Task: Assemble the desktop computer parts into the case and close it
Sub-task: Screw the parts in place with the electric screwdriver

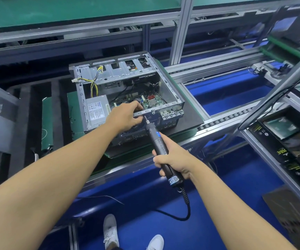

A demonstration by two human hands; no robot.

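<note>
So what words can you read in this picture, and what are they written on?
"PRIME": printed sideways on the black printed box at the right.
Small signs on that box: too small to read.
White label on the silver power supply inside the grey metal computer case: too small to read.
Blue-and-white sticker on the black electric screwdriver: blurred, unreadable.

Single head-worn wide-angle view, forward and steeply down, near above the computer case (pixel 165 87)
</note>
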